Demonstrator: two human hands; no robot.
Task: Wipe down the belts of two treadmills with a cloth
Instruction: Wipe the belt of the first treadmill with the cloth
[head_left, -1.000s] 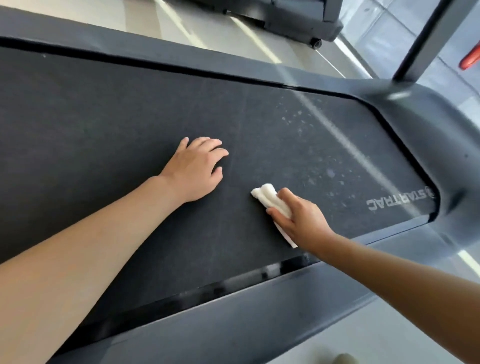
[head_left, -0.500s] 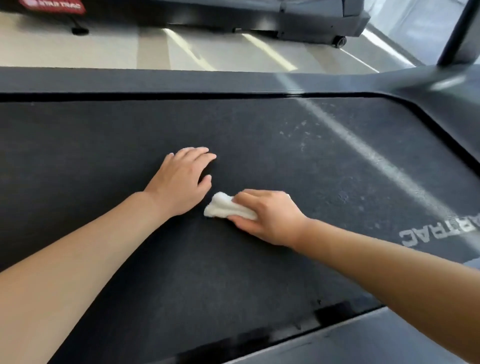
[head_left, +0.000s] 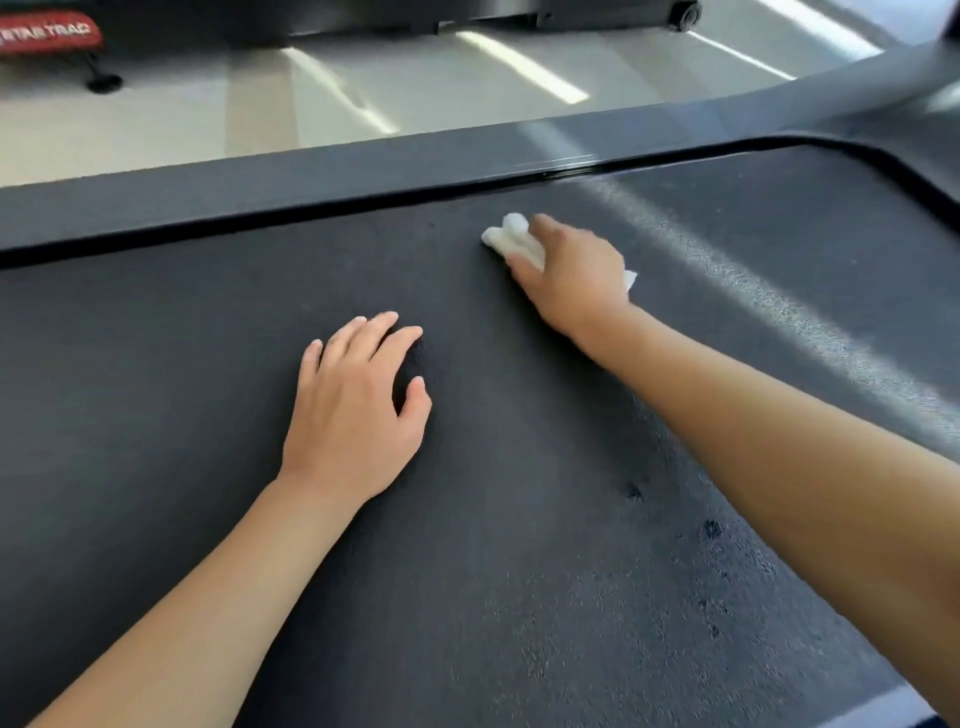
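A dark treadmill belt (head_left: 156, 364) fills most of the head view. My right hand (head_left: 571, 275) grips a bunched white cloth (head_left: 511, 239) and presses it onto the belt close to the far side rail. A corner of the cloth pokes out behind the hand. My left hand (head_left: 358, 405) rests flat on the middle of the belt, fingers loosely spread, holding nothing. Pale dust specks and a few dark spots mark the belt at the lower right.
The grey far side rail (head_left: 260, 187) runs along the belt, curving into the treadmill's end cover (head_left: 883, 104) at the upper right. Beyond it lies pale floor, a second treadmill's base (head_left: 519, 15) and a red labelled part (head_left: 47, 31) at the top left.
My right hand has swept the cloth from the near middle of the belt across to the far rail. The left hand has stayed planted. The view has shifted forward.
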